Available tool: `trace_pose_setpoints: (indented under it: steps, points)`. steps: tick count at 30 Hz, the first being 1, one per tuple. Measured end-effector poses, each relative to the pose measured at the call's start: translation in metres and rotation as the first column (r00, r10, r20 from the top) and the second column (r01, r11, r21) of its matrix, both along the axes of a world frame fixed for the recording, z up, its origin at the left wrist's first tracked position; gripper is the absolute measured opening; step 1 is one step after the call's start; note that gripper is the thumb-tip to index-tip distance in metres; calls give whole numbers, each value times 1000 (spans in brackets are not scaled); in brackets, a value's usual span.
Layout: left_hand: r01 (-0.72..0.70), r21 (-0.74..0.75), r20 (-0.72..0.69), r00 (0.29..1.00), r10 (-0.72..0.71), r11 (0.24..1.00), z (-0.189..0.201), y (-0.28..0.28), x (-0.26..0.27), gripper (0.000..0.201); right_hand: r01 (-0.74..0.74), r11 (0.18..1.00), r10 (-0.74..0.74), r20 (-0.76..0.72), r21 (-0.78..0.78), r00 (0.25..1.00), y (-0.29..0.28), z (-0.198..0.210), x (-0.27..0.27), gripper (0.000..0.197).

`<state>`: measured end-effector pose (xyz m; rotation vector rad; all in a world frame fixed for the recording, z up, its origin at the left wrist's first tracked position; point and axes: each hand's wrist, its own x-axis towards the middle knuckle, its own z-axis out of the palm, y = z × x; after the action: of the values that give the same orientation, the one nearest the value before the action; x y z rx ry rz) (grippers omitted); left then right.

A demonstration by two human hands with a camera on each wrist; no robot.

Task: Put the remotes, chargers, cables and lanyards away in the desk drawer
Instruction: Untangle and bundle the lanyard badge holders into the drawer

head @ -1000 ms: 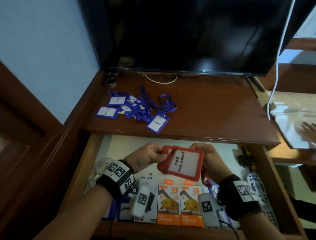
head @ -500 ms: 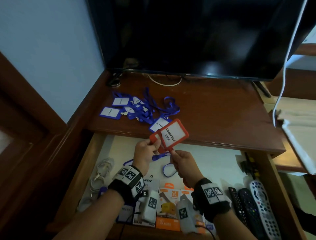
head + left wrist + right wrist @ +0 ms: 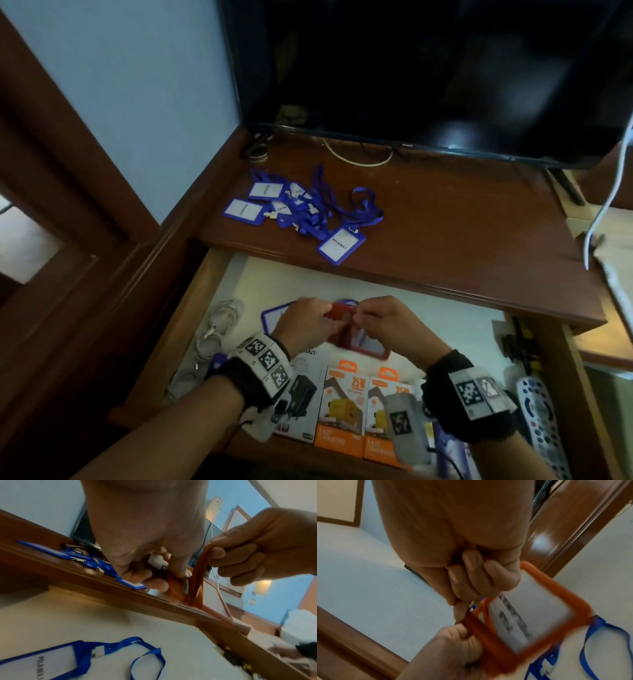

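Together, both hands work over the open desk drawer (image 3: pixel 191 301), holding one orange-red badge holder (image 3: pixel 359 341) between them. The left hand (image 3: pixel 305 325) has its fingers curled tight, pinching the holder's upper edge; the left wrist view shows the fingertips (image 3: pixel 157 586) folded over the orange frame. The right hand (image 3: pixel 387 325) at 3 o'clock of it is likewise closed, its curled fingers (image 3: pixel 471 577) gripping the holder's top corner, with the white card (its printing blurred) hanging below at 5 o'clock.

Under the hands, on the drawer's pale floor, lies a blue lanyard with its badge (image 3: pixel 42 660), strap looped loosely. At 9 o'clock in the drawer sit coiled white cables (image 3: pixel 215 329); at 6 o'clock, orange charger boxes (image 3: pixel 342 411); at 4 o'clock, remotes (image 3: pixel 541 421) along the right wall.

Up on the desk top (image 3: pixel 462 240), at 11 o'clock from the hands, a tangle of blue lanyards (image 3: pixel 301 209) is piled before the television (image 3: pixel 428 75).
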<state>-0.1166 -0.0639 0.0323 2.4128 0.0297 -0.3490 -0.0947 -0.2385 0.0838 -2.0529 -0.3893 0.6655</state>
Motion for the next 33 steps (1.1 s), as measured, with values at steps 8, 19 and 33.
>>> trace_pose_setpoints:
  steps: [8, 19, 33]
  points:
    - [54, -367, -166, 978, -123, 929, 15, 35, -12, 12, 147, 976, -129, -116, 163, 985, -9, -23, -5, 30]
    - [-268, -867, -186, 956, 226, 421, 8, 29, -27, 36, 570, 625, -126, -652, 534, 748, 28, -29, -14, 9]
    - [-462, -873, -387, 850, 356, 155, -13, 62, -50, 40, 579, 653, -134, -678, 488, 723, 98, -49, -32, 29]
